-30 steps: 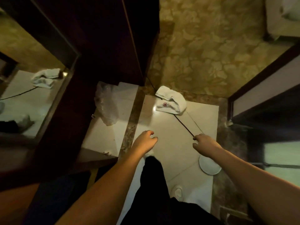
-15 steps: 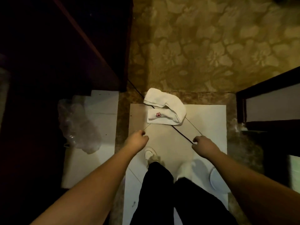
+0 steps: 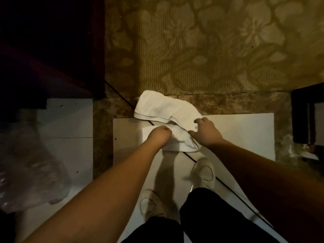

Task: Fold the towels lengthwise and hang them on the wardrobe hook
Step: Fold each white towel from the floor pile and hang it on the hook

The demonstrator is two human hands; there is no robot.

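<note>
A crumpled white towel (image 3: 163, 109) lies on the floor where the white tiles meet the patterned carpet. My left hand (image 3: 158, 137) is down on its near part with fingers curled into the cloth. My right hand (image 3: 206, 132) sits at the towel's right edge, thumb and fingers spread and touching the fabric. The dark wardrobe (image 3: 52, 50) rises at the upper left; no hook shows.
A thin black cable (image 3: 191, 158) runs diagonally across the tiles under the towel. A clear plastic bag (image 3: 31, 172) lies at the left. A dark door frame (image 3: 306, 116) stands at the right. My white shoes (image 3: 204, 174) are just behind the towel.
I have bent down and closer to the floor. Both hands moved forward from above the tiles onto the towel, the left one curling into it.
</note>
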